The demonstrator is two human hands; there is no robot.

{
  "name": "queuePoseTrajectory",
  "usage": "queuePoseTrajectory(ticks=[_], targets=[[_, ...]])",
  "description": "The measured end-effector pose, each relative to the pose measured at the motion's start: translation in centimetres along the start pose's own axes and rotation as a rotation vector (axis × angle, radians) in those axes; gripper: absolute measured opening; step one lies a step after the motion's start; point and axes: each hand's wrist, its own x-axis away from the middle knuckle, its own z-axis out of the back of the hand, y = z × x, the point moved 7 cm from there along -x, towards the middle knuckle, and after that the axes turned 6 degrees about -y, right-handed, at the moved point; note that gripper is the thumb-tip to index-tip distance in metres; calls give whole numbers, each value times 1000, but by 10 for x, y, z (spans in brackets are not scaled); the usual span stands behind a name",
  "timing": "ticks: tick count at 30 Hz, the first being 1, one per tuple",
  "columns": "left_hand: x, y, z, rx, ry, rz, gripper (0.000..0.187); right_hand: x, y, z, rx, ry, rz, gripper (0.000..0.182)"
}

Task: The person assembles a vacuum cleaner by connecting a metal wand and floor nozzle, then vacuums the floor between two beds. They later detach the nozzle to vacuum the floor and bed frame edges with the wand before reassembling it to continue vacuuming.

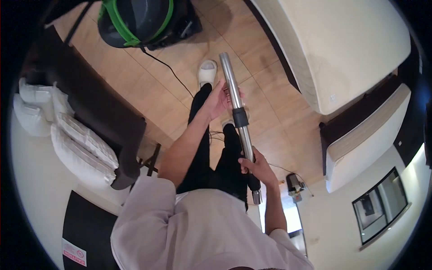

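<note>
A shiny metal telescopic vacuum cleaner tube [230, 78] with a black collar partway along it slants across the middle of the head view, in front of my legs. My left hand [218, 100] cradles its upper section from the left, fingertips showing on the far side. Lower down, my right hand [257, 167] wraps around the thinner section, just above a black sleeve near the tube's bottom end. Beyond my feet stands a black vacuum cleaner [141, 22] with green trim. The tube is not joined to it.
A black cord [168, 67] runs over the tiled floor [265, 96] from the vacuum cleaner towards my feet. Pale mattresses [351, 49] on dark bases stand at the right. A dark sofa [85, 94] with plastic-wrapped white pillows [83, 148] is at the left.
</note>
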Motion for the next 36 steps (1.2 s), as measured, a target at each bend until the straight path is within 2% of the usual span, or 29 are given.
queuePoseTrajectory(ticks=[1, 2, 3, 4, 6, 8, 10, 12, 13, 15, 16, 18, 19, 20, 21, 22, 23, 24, 25, 26, 27, 28, 29, 31, 33, 35, 36], targets=[[8, 7, -17, 98, 24, -46, 46, 9, 11, 0, -15, 2, 36, 41], [17, 9, -24, 234, 155, -100, 33, 19, 31, -7, -67, -100, 29, 41], [19, 10, -21, 331, 42, -87, 28, 32, 50, -15, -122, -201, 24, 42], [19, 11, -13, 434, -62, -60, 25, 56, 50, -14, 6, -197, -57, 40], [35, 21, -11, 150, 34, -198, 24, 85, 75, -6, -125, -190, 11, 34], [71, 18, -28, 206, 48, -283, 25, 114, 81, 6, -47, -160, 148, 41], [94, -1, -53, 354, -83, -281, 27, 165, 80, 34, -135, -131, 326, 42], [136, -25, -89, 37, 79, -428, 29, 209, 106, 68, -119, -197, 435, 63], [149, -40, -94, 67, 63, -428, 29, 231, 123, 84, -143, -163, 460, 63], [178, -69, -121, 109, -14, -397, 27, 284, 136, 98, -201, -126, 851, 71], [196, -82, -144, 119, -69, -369, 25, 292, 153, 97, -223, -91, 881, 71], [231, -113, -199, 60, -211, -362, 19, 297, 183, 115, -1076, -141, 1150, 80], [252, -134, -230, -37, -212, -367, 16, 291, 189, 114, -1238, -135, 1242, 76], [269, -158, -254, -135, -202, -379, 13, 285, 176, 106, -1246, -125, 1278, 76], [283, -190, -280, -374, -351, -433, 9, 269, 167, 98, -1232, 30, 1158, 66], [293, -220, -302, -617, -500, -489, 15, 258, 167, 98, -1219, 174, 1030, 57], [295, -255, -307, -967, -743, -413, 18, 244, 171, 109, -1236, 167, 1055, 57], [297, -289, -304, -1316, -984, -328, 22, 211, 171, 121, -1267, 53, 978, 49], [305, -316, -331, -1637, -1158, -458, 28, 192, 164, 128, -1284, -61, 903, 42], [313, -339, -352, -1953, -1321, -598, 35, 199, 162, 140, -1279, -70, 932, 42], [306, -337, -355, -1960, -1329, -622, 35, 214, 164, 154, -1192, -149, 961, 41], [289, -325, -354, -1956, -1177, -643, 38, 229, 164, 166, -1093, -226, 981, 41], [272, -312, -352, -1942, -1017, -653, 41, 240, 164, 173, -935, -163, 1059, 46], [213, -284, -344, -1567, -581, -502, 44, 275, 160, 164, -867, -258, 1106, 49], [161, -287, -338, -1093, -334, -153, 49, 300, 156, 145, -764, -408, 1149, 57], [129, -312, -354, -586, -481, 264, 54, 307, 158, 120, -750, -480, 1081, 57], [120, -316, -358, -581, -466, 251, 54, 303, 160, 107, -768, -531, 1011, 58]])
